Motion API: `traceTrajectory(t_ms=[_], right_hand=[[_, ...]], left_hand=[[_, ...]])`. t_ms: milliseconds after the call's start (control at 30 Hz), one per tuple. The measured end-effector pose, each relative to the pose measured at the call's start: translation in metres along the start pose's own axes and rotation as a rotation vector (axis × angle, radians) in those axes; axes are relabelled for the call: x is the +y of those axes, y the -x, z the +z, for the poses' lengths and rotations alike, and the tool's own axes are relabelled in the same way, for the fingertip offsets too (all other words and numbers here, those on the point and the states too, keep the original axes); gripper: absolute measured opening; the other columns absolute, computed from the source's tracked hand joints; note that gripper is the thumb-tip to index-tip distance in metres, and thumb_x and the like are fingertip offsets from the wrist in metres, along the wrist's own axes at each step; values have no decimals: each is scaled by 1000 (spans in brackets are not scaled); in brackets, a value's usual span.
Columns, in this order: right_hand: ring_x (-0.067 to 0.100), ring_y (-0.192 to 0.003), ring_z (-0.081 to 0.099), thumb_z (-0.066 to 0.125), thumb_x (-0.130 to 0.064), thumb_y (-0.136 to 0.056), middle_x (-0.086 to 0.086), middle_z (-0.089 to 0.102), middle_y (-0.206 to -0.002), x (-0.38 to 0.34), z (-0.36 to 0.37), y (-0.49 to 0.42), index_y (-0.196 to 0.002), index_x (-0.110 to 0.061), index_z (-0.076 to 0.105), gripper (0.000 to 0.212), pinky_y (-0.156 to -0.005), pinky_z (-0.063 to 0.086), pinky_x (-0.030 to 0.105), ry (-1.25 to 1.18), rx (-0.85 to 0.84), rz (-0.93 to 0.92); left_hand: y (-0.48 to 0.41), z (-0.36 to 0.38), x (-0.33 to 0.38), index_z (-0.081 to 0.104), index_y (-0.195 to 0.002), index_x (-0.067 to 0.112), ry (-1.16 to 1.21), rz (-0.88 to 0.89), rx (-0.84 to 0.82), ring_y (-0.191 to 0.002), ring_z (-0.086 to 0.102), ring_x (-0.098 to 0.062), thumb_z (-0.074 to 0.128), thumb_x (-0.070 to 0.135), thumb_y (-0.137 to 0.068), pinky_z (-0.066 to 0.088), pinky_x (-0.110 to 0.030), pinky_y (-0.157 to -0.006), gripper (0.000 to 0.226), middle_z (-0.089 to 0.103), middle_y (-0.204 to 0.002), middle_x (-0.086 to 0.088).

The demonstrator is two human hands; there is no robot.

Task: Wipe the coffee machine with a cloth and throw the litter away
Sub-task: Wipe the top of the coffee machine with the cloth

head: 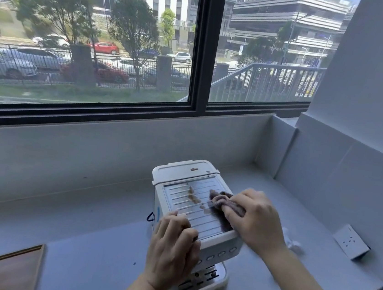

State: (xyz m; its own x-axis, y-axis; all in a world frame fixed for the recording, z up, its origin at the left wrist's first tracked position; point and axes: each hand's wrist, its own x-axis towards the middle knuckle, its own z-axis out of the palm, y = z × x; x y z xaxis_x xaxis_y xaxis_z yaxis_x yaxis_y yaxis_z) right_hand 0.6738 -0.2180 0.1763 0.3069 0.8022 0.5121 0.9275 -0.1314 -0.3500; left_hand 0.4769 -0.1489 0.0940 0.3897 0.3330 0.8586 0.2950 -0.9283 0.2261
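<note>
A white coffee machine (182, 174) stands on the grey counter, its ribbed metal top facing me. Brown smears (193, 197) run down the middle of that top, and a small brown spot (194, 169) marks the white lid behind. My right hand (256, 219) presses a dark purple-brown cloth (219, 201) onto the right side of the ribbed top. My left hand (173, 243) grips the machine's front left corner, fingers curled over the edge. Crumpled white litter (293, 243) lies on the counter to the right, partly behind my right wrist.
The grey counter (93, 241) runs below a large window, with a wall close on the right. A white wall socket (351, 241) sits low on that right wall. A brown board or flap (4, 269) lies at the lower left corner.
</note>
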Motion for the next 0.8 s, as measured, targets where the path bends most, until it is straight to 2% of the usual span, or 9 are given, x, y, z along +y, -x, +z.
traceTrajectory(t_ms=[67,267,367,433,533,600,633,733,800], right_hand=[[20,-90,56,64,-40,-86,-6,64,-94,-9,6,-13,-89,-24,70,18,-73,47,33,81,-76,64],[10,-94,58,57,-41,-84,-17,65,-101,-20,2,25,-93,-30,67,17,-72,51,26,7,-130,-201],[15,-94,59,60,-37,-87,-11,67,-97,-15,4,-1,-87,-25,69,15,-71,51,33,31,-140,-101],[14,-97,59,59,-40,-87,-11,68,-100,-19,9,-6,-92,-27,70,18,-74,51,31,31,-139,-84],[10,-101,58,59,-51,-84,-16,67,-110,-28,8,15,-111,-36,68,31,-80,51,27,-59,-151,-227],[12,-98,60,55,-52,-87,-15,66,-106,-21,4,19,-105,-34,68,28,-75,52,30,-65,-182,-303],[14,-96,61,55,-49,-89,-14,66,-103,-17,3,12,-98,-31,69,25,-73,52,32,-52,-190,-285],[17,-94,60,57,-42,-92,-9,66,-99,-9,5,-19,-88,-23,71,24,-75,50,35,15,-156,-75],[18,-94,59,56,-41,-93,-8,64,-98,-16,10,-17,-88,-23,70,23,-73,47,31,68,-153,-70]], left_hand=[[1,1,0,55,-89,15,12,-17,21,-84,51,-29,48,23,-95,45,-49,-95,12,50,-95,-5],[-1,2,3,55,-88,14,10,-36,49,-83,51,-29,49,21,-91,47,-49,-94,10,47,-95,-5],[-2,1,5,58,-85,12,-12,-43,50,-81,53,-32,50,20,-91,47,-49,-93,13,52,-93,-9],[-2,0,5,59,-84,10,-26,-43,48,-80,54,-34,50,19,-92,48,-50,-91,15,55,-90,-13],[0,0,6,62,-84,7,-52,-34,48,-81,55,-36,52,17,-91,47,-49,-93,16,53,-96,-11],[-2,0,7,61,-83,8,-72,-26,49,-81,55,-36,53,16,-90,47,-48,-93,14,55,-95,-12],[-2,0,8,59,-82,9,-82,-24,50,-79,55,-36,52,15,-90,47,-49,-93,12,57,-93,-13],[-3,-1,9,58,-81,9,-94,-20,58,-78,53,-35,53,12,-88,47,-48,-94,8,59,-87,-16],[-1,-1,9,57,-82,9,-100,-23,57,-78,53,-35,53,11,-88,47,-48,-94,8,59,-87,-16]])
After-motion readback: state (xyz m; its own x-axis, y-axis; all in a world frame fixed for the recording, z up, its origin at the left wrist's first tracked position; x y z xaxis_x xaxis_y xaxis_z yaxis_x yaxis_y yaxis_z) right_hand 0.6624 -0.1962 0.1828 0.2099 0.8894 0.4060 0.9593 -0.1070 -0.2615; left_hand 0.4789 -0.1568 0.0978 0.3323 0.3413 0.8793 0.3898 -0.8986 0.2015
